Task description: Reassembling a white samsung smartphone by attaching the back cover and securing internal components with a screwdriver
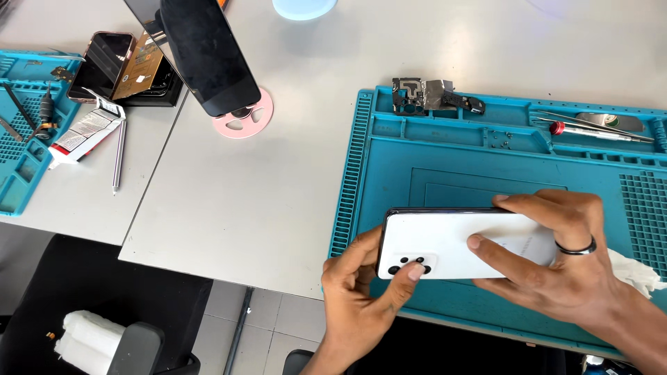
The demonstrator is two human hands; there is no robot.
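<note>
Far left of the frame: a second blue mat (28,132) with tools in its slots. Next to it a dark phone (101,66) leaning on opened phone parts, a glue tube (87,132) and a thin metal pen-like tool (119,156) lying on the grey tabletop (243,201). Upper centre-left: a black phone (205,52) propped on a pink round stand (244,118). Lower left, off the tabletop: a black chair seat (104,292) with a white roll (87,333).

Centre-right: your left hand (358,292) grips the camera end of the white phone (455,244), thumb on the lens cluster, fingers closed around its left edge. The white phone lies back-up, lengthwise, on the blue work mat (486,160), lower centre-right of the frame. Your right hand (556,260), ring on one finger, clamps the phone's right half, thumb on the back, fingers curled over the far edge.

Top of the mat: a small metal-shielded phone part (431,94). Upper right: tweezers and a red-tipped screwdriver (590,128) in the tray slots. Far right: white tissue (636,271) just beside your right hand.
</note>
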